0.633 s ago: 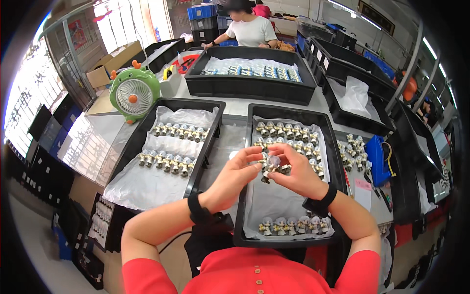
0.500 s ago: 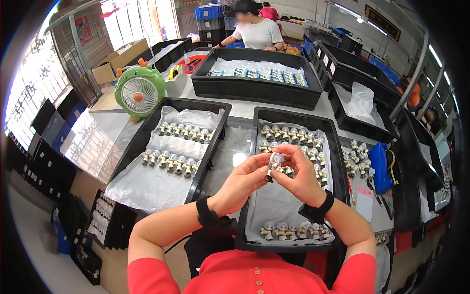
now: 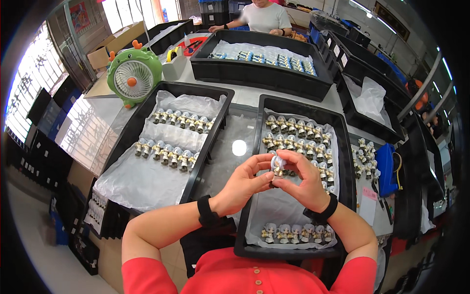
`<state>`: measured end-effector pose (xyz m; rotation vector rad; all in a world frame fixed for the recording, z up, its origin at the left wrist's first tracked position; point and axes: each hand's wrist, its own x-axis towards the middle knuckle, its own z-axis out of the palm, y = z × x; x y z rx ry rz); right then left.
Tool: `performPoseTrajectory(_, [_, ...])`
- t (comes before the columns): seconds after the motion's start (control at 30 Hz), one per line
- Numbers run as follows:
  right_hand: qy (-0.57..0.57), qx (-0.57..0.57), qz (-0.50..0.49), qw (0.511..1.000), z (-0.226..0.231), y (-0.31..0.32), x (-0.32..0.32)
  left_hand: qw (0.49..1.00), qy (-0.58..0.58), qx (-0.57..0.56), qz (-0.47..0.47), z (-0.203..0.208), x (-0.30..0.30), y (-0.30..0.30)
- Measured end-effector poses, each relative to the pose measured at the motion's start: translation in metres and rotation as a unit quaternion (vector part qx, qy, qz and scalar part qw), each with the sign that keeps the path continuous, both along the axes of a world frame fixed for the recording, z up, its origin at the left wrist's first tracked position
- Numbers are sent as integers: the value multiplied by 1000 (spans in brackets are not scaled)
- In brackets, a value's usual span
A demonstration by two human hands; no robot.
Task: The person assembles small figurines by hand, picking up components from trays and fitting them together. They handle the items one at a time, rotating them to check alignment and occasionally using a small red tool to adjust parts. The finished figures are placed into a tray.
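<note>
Between my two hands, above the right black tray (image 3: 349,161), is a small figurine (image 3: 277,165) with pale hair and a white-and-gold body. My left hand (image 3: 247,180) pinches its lower part with thumb and fingers. My right hand (image 3: 307,182) is curled around its other side, fingertips at the head. The fingers hide part of the figurine. Behind my hands, rows of similar figurines (image 3: 290,126) lie on white plastic sheeting. Another row of figurines (image 3: 296,233) lies at the tray's near end.
A second black tray (image 3: 209,139) with two figurine rows stands left, a green fan (image 3: 132,78) beyond it. A larger black tray (image 3: 249,78) sits at the back. Loose figurines (image 3: 364,159), a blue container (image 3: 387,169) and tools lie right. A person (image 3: 267,19) is across the table.
The figurine has turned in my fingers and now stands more upright. Both hands stay on it. The whole view has shifted slightly, with the far trays appearing higher.
</note>
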<state>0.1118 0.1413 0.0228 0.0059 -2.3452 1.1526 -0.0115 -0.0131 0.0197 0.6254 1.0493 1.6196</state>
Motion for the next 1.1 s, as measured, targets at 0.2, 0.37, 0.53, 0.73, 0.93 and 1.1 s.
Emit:
performPoseTrajectory(0.2, [-22,76,28,996,3,-3,-1,998,-56,36,5,-2,1,0])
performPoseTrajectory(0.37, [-30,24,19,999,4,-6,1,996,-81,47,13,-5,1,0])
performPoseTrajectory(0.53, [-12,22,3,1000,1,-8,4,996,-82,47,4,-5,2,0])
performPoseTrajectory(0.73, [-9,27,-4,1000,-2,-5,2,996,-78,38,-2,-9,3,1])
performPoseTrajectory(0.93, [36,107,-3,994,-1,-7,-1,998,-48,40,-7,-6,4,1])
performPoseTrajectory(1.1, [66,143,-12,987,-3,-11,-1,999,-13,44,-9,-5,5,-1])
